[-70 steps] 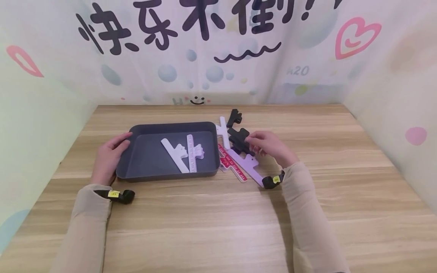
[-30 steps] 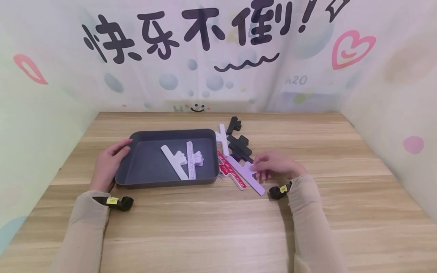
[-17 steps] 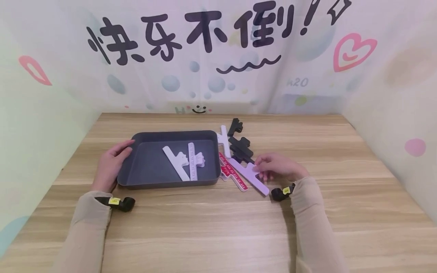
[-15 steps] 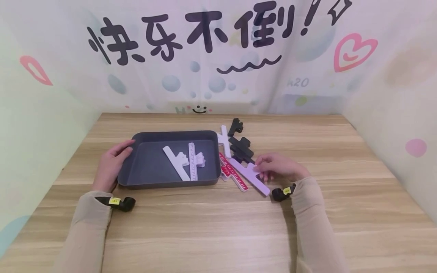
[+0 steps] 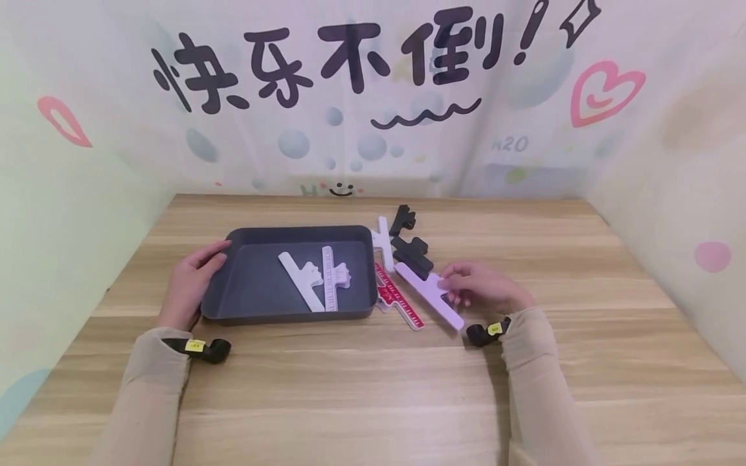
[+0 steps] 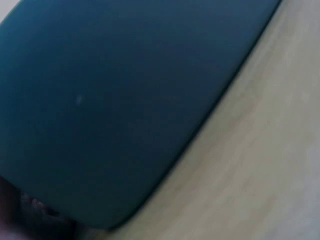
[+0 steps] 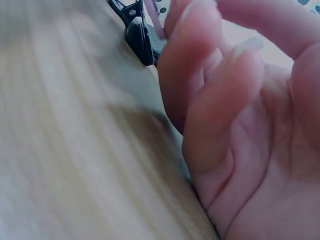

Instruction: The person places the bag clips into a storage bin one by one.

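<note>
- Left hand [image 5: 189, 283]: positioned at the left end of the tray [image 5: 250, 281], with thumb and forefinger on the rim at the far left corner. The remaining fingers are hidden, and the left wrist view shows mainly the tray's outer wall; whether the hand grips or only rests cannot be determined.
- Tray: flat on the table [image 5: 350, 401]. Two clips lie inside, toward its right half: a white clip [image 5: 301, 280], set diagonally, and a ruler-marked clip [image 5: 329, 283] just beside it on the right.
- Right of the tray, far side: a second white clip [image 5: 384, 243] lies just beside the tray wall.
- Right of the tray, near side: a red clip [image 5: 399, 302] lies diagonally on the table.
- Farther right: a small black clip [image 5: 402, 221] lies at the far end of the group; a larger black clip [image 5: 414, 255] lies nearer.
- Lilac clip [image 5: 428, 296]: held to the right of the red clip, its far end in front of the larger black clip.
- Right hand [image 5: 486, 286]: thumb and forefinger are drawn narrow and pinch the lilac clip by its handle.
- Change: compared with half a second ago, the lilac clip sits higher and its gap from the red clip is wider. It appears to be off the table, so the pinch presumably now carries its weight.
</note>
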`<state>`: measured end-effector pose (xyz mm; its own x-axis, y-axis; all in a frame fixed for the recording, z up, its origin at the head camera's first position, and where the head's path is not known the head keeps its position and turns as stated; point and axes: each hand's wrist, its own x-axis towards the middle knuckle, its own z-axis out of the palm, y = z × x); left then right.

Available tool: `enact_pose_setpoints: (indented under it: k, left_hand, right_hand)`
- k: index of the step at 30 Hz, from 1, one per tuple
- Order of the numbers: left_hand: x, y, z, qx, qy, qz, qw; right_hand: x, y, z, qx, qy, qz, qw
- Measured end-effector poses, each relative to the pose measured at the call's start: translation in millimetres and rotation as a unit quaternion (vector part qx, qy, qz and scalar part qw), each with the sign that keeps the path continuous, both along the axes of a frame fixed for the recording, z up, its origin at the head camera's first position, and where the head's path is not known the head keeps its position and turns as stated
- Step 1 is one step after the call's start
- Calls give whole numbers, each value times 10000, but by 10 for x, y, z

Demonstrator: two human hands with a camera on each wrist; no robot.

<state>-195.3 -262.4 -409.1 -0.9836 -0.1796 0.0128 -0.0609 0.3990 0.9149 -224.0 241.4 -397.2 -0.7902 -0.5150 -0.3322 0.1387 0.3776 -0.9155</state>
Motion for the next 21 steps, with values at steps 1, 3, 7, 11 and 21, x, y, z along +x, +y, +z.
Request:
enact_pose_setpoints:
  k: [1,3,7,11,21]
  left_hand:
    - [0,-2,4,-11,4,-1,10000]
    - [1,-9,8,-51,3,1,10000]
    - [17,-19,5,-99,7,-18,9999]
    - [40,-25,-12,-96,39,-53,9999]
    - [46,-17,-13,-263,151,-77,9995]
  right_hand:
    - [2,-3,5,10,9,-23,10000]
    - [9,-8,14,10,16,-73,10000]
    - [26,-8,19,-26,31,-146,9999]
    - [32,-10,-3,-287,-27,-237,9993]
    - [8,18,-59,-737,-102,-655,9951]
